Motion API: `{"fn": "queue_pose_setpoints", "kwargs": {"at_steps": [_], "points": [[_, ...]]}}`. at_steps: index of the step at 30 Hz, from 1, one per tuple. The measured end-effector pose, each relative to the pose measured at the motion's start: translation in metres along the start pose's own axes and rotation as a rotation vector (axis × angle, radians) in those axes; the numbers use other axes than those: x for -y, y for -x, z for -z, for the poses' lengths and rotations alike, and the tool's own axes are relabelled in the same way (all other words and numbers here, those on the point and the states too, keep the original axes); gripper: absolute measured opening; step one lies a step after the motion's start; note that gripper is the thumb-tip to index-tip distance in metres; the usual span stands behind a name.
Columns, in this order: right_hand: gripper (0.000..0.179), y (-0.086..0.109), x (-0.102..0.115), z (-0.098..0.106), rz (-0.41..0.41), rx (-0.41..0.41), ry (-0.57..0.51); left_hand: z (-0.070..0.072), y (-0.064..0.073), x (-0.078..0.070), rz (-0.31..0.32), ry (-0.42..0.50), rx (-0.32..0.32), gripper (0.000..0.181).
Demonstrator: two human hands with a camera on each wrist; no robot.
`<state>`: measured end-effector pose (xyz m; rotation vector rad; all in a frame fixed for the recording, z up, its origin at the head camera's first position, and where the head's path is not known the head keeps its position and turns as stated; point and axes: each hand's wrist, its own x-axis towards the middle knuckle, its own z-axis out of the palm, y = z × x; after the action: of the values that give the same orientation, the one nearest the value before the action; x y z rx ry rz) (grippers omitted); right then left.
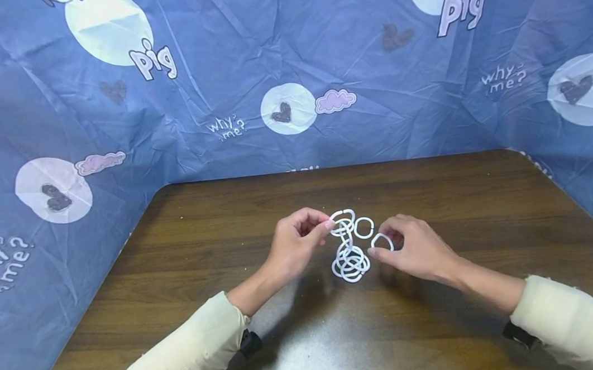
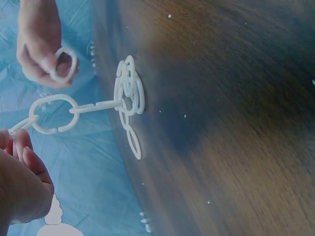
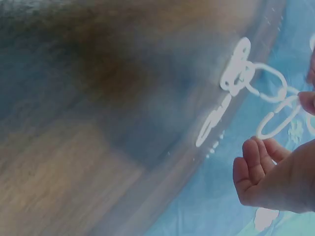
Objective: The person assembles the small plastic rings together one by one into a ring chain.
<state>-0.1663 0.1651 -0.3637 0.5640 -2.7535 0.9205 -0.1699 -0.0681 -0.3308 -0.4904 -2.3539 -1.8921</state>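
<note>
In the head view my left hand [image 1: 296, 238] pinches the top link of a white plastic link chain [image 1: 347, 239] between thumb and fingertips. The chain hangs from there to a heap of links [image 1: 351, 265] on the table. My right hand [image 1: 415, 248], just right of the chain, pinches a single white link [image 1: 392, 244] with a small split in it. Another white link [image 1: 363, 219] shows between the hands, beside the chain. In the left wrist view, a raised chain link [image 2: 54, 98] has a narrow gap in its side.
The brown wooden table [image 1: 203, 229] has a rounded far edge. Behind it and at the sides hangs a blue printed cloth [image 1: 249, 53]. Small white specks are scattered on the tabletop. Dark bands sit on both wrists below the cream sleeves [image 1: 204, 335].
</note>
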Motion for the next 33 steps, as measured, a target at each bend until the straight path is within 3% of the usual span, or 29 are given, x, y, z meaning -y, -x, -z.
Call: {"fn": "queue_pose_setpoints", "kwargs": {"at_steps": [4, 8, 18, 25, 33], "points": [[0.034, -0.005, 0.0, 0.013, -0.105, 0.013, -0.14, -0.001, -0.004, 0.015, -0.003, 0.003, -0.009, 0.009], [0.033, -0.01, 0.0, 0.024, -0.173, 0.039, -0.258, -0.001, -0.005, 0.019, -0.017, 0.004, -0.008, 0.009], [0.033, -0.017, 0.0, 0.035, -0.241, 0.052, -0.483, 0.0, -0.004, 0.018, -0.035, -0.001, 0.005, 0.006], [0.037, -0.02, 0.001, 0.041, -0.258, 0.062, -0.576, -0.001, -0.004, 0.018, -0.028, 0.006, 0.005, 0.007], [0.031, -0.027, 0.005, 0.046, -0.203, 0.047, -0.704, -0.003, -0.004, 0.018, -0.013, 0.017, 0.013, 0.01]]}}
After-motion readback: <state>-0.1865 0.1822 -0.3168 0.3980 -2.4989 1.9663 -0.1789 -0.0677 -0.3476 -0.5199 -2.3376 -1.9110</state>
